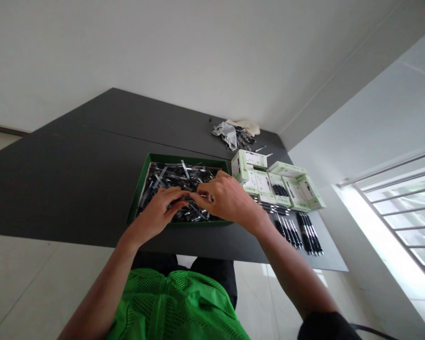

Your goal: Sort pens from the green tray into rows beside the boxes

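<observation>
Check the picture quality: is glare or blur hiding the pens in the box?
In the head view, the window is blown out white, but its glare stays off the box; the pens look small yet fairly sharp, and wide-angle distortion skews the table edges.

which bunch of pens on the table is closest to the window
The bunch of black pens at the far right of the dark table. It lies on the window side of the thinner bunch beside it, below the opened green-and-white boxes.
</observation>
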`<state>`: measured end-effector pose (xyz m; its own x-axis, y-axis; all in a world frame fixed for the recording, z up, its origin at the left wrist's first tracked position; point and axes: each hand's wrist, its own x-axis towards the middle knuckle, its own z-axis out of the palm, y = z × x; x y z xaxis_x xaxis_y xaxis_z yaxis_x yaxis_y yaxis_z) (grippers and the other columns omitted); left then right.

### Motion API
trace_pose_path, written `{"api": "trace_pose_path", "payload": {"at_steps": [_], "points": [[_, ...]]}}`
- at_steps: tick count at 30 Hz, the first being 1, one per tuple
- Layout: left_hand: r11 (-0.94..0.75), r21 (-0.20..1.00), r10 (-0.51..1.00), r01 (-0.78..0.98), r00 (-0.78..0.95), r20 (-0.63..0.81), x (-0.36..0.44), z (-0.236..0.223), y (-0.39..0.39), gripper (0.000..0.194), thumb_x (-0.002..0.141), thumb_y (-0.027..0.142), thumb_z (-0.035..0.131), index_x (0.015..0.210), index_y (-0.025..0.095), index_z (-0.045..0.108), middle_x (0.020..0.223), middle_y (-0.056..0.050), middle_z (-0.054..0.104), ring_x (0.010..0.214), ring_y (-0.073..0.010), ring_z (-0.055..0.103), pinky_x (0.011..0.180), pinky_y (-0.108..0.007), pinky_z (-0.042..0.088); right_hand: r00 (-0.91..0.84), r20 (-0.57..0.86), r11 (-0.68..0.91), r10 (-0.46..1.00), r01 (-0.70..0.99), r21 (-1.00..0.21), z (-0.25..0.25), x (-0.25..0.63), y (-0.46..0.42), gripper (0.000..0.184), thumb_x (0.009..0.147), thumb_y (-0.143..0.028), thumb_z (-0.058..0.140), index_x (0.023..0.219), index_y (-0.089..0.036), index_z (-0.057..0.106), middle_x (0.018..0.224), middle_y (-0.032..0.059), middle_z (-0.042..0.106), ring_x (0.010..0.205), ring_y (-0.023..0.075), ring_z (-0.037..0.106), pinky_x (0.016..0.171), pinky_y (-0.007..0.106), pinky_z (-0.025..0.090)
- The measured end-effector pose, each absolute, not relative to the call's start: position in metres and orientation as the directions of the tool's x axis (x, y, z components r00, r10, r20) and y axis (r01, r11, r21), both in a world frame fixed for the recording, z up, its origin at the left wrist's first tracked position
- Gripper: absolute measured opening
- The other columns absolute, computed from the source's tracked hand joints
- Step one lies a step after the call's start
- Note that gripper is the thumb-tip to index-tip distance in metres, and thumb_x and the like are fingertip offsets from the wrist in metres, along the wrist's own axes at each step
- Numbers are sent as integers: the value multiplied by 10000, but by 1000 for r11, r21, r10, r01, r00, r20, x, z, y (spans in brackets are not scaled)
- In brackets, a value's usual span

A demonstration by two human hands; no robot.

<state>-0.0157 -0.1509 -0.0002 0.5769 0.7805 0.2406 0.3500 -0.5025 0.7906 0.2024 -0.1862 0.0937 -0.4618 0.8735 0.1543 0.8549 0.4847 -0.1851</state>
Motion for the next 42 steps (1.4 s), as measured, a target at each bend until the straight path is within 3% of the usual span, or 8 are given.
{"api": "trace_pose_path", "payload": {"at_steps": [3,8,14,20,25,31,35,42], "points": [[-535,771,766,346,584,269,-15,-1,-151,374,1090,493,523,1208,232,762,1137,-65,784,1046,-252,702,970,-377,476,-429,137,447,893,883,-144,91,199,-187,530,1119,-405,478,704,-171,712,631,63,679,646,189,612,806,368,382],[-578,745,743,334,594,310,-14,0,-151,347,1101,459,520,1229,234,751,1215,-67,776,1110,-245,710,989,-367,479,-446,174,478,878,838,-265,87,200,-192,207,1020,-357,641,1049,-179,743,783,3,733,704,165,622,803,328,370],[-636,699,702,327,622,348,-13,1,-152,291,1105,402,533,1161,214,749,1085,-45,779,1004,-219,712,944,-351,487,-374,135,393,918,903,-174,80,195,-192,519,1112,-406,482,703,-185,712,636,48,666,655,181,569,762,353,333],[-685,660,680,307,596,428,-13,7,-155,290,1109,383,528,1162,204,750,1065,-48,789,975,-207,715,903,-327,494,-386,184,427,904,839,-336,82,195,-202,374,1070,-363,566,779,-185,720,666,-1,671,619,142,540,801,322,363],[-730,623,657,282,542,524,-12,7,-158,264,1093,369,561,1096,194,759,995,-53,778,934,-205,701,881,-314,493,-278,304,393,911,806,-442,62,190,-208,476,1094,-409,545,687,-190,659,593,-5,611,577,130,471,768,323,350],[-544,832,825,107,247,508,-5,5,-172,326,1103,446,515,986,204,701,912,-31,706,841,-177,658,802,-285,522,-99,435,409,895,572,-711,46,182,-224,368,1114,-445,455,947,-192,664,840,24,672,761,150,590,755,288,421],[-439,884,834,-162,293,468,7,-3,-190,450,1099,543,452,1014,214,747,1210,-110,723,1152,-268,657,1024,-391,528,-70,456,436,887,454,-777,41,178,-244,234,1093,-340,511,1144,-185,678,1045,75,734,962,185,651,859,309,491],[-341,911,737,-230,536,411,21,-10,-210,467,1110,552,389,1191,304,777,1523,-55,603,1385,-272,522,1166,-387,410,-157,352,381,923,241,-893,18,191,-272,265,1069,-361,609,1251,-195,706,1144,86,760,1038,204,683,938,346,533]]}}
